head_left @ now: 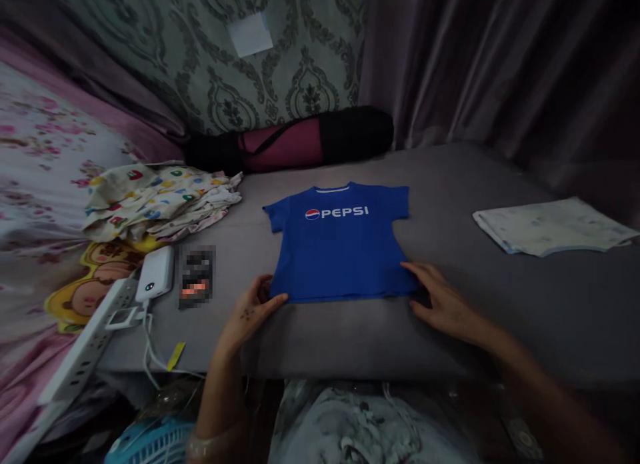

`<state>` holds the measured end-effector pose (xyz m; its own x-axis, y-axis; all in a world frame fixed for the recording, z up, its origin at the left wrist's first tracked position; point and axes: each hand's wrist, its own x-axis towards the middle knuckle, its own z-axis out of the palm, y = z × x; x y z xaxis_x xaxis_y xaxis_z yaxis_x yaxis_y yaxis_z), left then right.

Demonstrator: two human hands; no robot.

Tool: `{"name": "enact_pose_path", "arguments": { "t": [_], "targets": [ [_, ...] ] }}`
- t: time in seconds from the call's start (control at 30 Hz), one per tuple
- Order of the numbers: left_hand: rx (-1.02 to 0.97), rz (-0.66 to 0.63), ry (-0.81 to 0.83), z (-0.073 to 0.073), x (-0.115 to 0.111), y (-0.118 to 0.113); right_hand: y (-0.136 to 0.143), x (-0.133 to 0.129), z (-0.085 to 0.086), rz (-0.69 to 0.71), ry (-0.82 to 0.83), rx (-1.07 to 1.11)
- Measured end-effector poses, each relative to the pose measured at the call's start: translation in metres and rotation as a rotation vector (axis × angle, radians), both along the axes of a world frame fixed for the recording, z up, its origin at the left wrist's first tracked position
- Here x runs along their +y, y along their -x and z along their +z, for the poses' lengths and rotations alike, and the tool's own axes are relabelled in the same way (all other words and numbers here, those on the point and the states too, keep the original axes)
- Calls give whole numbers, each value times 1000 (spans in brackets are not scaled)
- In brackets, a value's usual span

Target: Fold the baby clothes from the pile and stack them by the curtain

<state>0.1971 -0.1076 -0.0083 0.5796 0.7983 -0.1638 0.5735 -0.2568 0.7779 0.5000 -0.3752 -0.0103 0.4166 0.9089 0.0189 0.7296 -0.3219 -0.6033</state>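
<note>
A blue T-shirt with a white "PEPSI" print lies flat, its neckline away from me and its hem towards me. My left hand is at the lower left corner of the shirt, thumb along the hem and the other fingers partly curled beside the edge. At the lower right corner, my right hand touches the side edge with its fingertips, thumb apart from them near the hem.
On the grey bed surface lie a folded pale garment at right and crumpled printed clothes at left. A white power bank, a power strip and cables are left. A black and maroon bag lies along the wall.
</note>
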Motion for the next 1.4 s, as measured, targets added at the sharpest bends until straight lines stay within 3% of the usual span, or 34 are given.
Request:
{"name": "enact_pose_path", "arguments": {
  "t": [0.1, 0.33, 0.47, 0.63, 0.8, 0.93, 1.07, 1.2, 1.4],
  "targets": [
    [-11, 13, -37, -3, -13, 4, 5, 5, -6, -89, -35, -80],
    [-72, 53, -49, -13, -11, 5, 13, 8, -8, -148, -123, -194],
    [-111, 115, -102, -23, -13, -6, 10, 5, -14, -106, -157, -208],
    [-76, 154, -261, -28, -11, -25, 4, 14, -22, -177, -138, -268],
    [-58, 33, -300, -25, 2, -13, -2, 11, -20, -160, -98, -347],
    [14, -101, -362, -22, 13, 4, -2, 2, -8, -137, -14, -394],
    [53, -220, -490, -19, 18, 7, -1, 2, 6, 9, 39, -513],
    [43, -391, -546, -16, 21, 10, -8, -1, 8, 171, 13, -554],
    [71, -542, -560, -12, 23, 19, -12, -12, 4, 227, -19, -512]
  ]
}}
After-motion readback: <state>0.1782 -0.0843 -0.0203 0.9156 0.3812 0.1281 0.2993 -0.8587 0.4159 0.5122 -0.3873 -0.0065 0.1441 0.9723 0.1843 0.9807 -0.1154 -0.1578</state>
